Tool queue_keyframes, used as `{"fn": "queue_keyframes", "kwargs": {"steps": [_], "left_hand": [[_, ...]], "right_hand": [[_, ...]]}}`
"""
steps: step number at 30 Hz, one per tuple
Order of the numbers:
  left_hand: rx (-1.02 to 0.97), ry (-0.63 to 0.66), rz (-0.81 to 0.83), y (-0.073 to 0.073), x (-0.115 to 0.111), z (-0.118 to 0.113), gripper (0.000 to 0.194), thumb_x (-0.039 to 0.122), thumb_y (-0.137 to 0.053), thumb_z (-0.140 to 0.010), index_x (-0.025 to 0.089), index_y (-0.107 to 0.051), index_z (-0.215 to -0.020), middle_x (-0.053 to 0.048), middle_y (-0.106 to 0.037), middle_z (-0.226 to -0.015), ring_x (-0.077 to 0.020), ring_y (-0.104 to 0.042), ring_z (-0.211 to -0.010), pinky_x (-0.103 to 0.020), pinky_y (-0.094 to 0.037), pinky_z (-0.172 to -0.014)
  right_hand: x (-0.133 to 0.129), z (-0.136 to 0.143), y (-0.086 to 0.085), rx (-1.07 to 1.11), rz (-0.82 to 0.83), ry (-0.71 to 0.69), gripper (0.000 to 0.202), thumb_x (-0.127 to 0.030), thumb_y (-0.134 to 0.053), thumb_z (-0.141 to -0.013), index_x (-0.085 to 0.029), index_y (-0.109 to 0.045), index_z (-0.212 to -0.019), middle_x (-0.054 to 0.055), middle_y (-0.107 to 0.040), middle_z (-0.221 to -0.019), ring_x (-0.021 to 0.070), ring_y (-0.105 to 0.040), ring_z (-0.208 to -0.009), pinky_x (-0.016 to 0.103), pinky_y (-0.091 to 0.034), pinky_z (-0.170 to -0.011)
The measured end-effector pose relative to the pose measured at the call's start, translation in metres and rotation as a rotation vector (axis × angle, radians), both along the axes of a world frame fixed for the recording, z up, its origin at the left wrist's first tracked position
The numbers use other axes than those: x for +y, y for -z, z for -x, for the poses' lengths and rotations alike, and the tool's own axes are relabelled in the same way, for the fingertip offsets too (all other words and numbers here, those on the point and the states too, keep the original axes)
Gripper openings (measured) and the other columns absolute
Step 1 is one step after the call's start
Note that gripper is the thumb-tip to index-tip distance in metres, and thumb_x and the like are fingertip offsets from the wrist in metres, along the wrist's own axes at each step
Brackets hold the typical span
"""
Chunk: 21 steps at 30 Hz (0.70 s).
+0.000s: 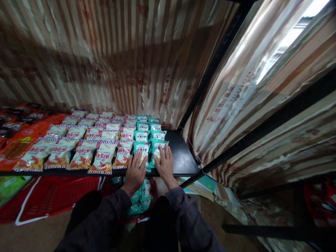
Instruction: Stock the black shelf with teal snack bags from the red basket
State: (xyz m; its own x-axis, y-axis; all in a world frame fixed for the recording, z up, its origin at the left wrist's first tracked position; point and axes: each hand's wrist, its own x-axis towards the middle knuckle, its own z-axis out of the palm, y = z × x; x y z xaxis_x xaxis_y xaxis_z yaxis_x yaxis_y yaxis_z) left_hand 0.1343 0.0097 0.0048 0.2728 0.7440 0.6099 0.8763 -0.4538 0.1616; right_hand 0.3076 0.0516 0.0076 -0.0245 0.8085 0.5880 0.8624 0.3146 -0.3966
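Two columns of teal-and-white snack bags (pixel 142 135) lie on the right part of a black shelf. My left hand (pixel 135 171) rests with fingers stretched out on the lower part of the front bag (pixel 141 148) in the left column. On the front bag (pixel 156 146) of the right column lies my right hand (pixel 165 163), its thumb and fingers spread over the bag's face and right side. Both hands partly cover these bags. Beside them on the left stand rows of white-and-red snack bags (pixel 103 154). Below, between my knees, more teal bags (pixel 144 196) sit in a basket.
The black shelf (pixel 183 157) ends at a dark metal post (pixel 223 155) on the right. Orange packets (pixel 19 140) fill its far left. A red basket (pixel 60 196) with a white handle is under the shelf edge. Striped curtains (pixel 118 63) hang behind.
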Motion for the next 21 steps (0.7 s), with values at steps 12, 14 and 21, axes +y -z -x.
{"fn": "queue_keyframes", "kwargs": {"steps": [12, 14, 21], "left_hand": [[0.001, 0.028, 0.04, -0.005, -0.002, 0.005, 0.053, 0.021, -0.042, -0.088, 0.019, -0.035, -0.141, -0.012, -0.026, -0.151, -0.0271, -0.014, -0.142, -0.05, -0.022, -0.112], [-0.004, 0.039, 0.029, -0.005, -0.002, 0.007, 0.054, 0.019, -0.042, -0.087, 0.018, -0.035, -0.141, -0.013, -0.025, -0.152, -0.0273, -0.012, -0.142, -0.05, -0.023, -0.111], [-0.017, 0.056, 0.01, -0.005, -0.003, 0.011, 0.055, 0.02, -0.045, -0.086, 0.018, -0.036, -0.14, -0.014, -0.024, -0.152, -0.0282, -0.009, -0.142, -0.051, -0.02, -0.112]], "right_hand": [[-0.001, 0.002, -0.001, 0.014, 0.043, -0.011, 0.055, -0.042, -0.043, -0.09, -0.022, -0.035, -0.141, 0.01, -0.015, -0.155, 0.0284, -0.028, -0.138, 0.046, -0.036, -0.105], [-0.002, 0.002, -0.001, 0.033, 0.061, -0.021, 0.055, -0.042, -0.043, -0.09, -0.023, -0.035, -0.141, 0.009, -0.015, -0.155, 0.0277, -0.031, -0.137, 0.043, -0.039, -0.104], [-0.002, 0.002, 0.0, 0.049, 0.039, -0.023, 0.056, -0.043, -0.043, -0.089, -0.023, -0.035, -0.141, 0.008, -0.016, -0.155, 0.027, -0.029, -0.138, 0.043, -0.036, -0.106]]}}
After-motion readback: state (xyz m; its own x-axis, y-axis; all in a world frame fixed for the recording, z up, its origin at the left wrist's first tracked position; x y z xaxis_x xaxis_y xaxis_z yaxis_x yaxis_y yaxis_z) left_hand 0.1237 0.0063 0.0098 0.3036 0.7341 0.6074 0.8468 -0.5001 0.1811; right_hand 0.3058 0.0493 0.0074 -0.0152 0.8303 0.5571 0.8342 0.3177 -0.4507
